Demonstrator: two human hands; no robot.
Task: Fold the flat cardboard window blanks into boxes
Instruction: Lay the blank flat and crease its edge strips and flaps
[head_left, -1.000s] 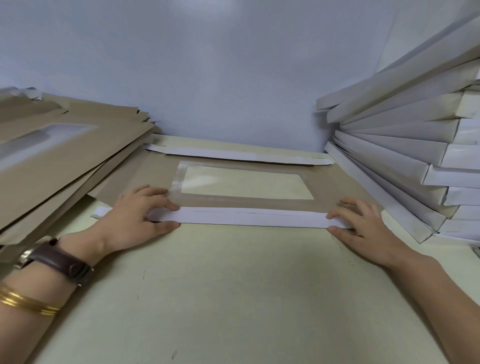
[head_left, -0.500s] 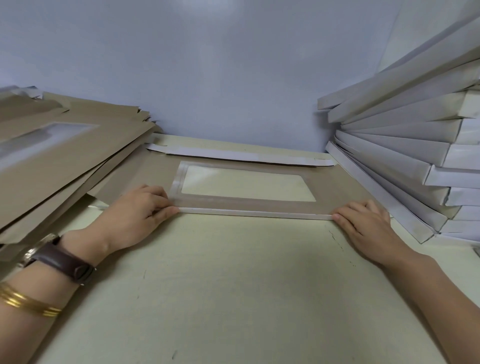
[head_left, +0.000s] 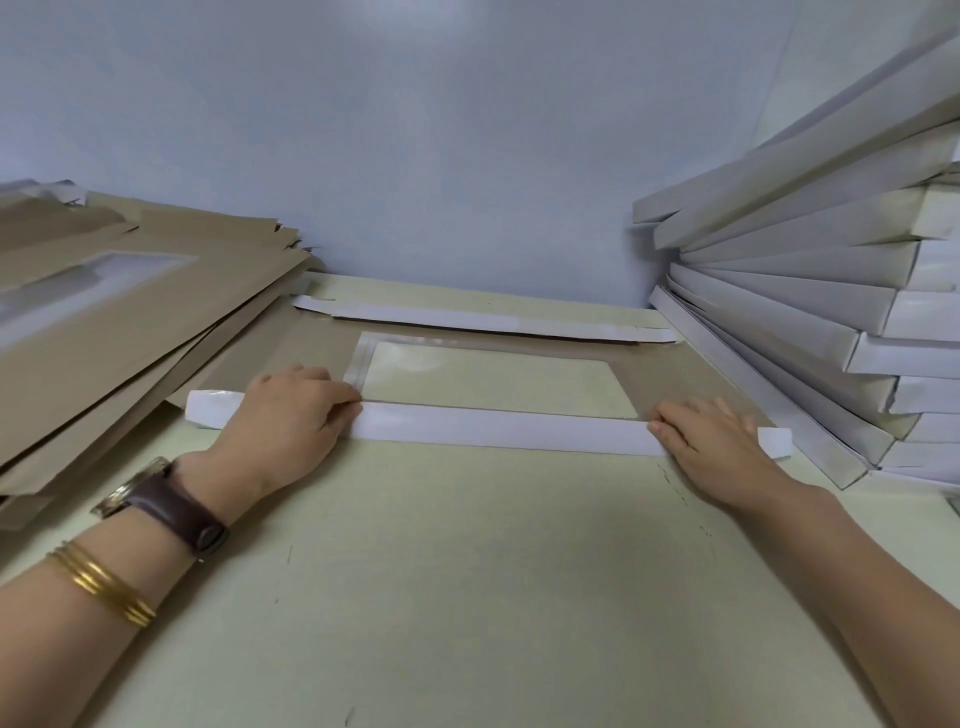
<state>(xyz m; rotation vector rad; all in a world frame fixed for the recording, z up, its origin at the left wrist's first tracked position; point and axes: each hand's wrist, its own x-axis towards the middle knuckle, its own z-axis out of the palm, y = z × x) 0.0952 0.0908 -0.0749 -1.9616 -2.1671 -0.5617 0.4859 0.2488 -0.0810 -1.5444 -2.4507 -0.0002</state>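
Note:
A brown cardboard window blank lies flat on the pale table, its clear film window in the middle. Its near long flap is folded over onto the blank, white side up. My left hand presses down on the flap's left part, thumb and fingers on the white strip. My right hand presses the flap's right end with flat fingers. The far long flap also shows its white side.
A tall slanting pile of flat brown window blanks fills the left side. On the right stands a stack of folded white boxes, leaning outward. A blue-grey wall closes the back.
The near flap was folded down flat, then stood almost on edge as a thin line, and now lies folded over the blank again, wider, under both hands.

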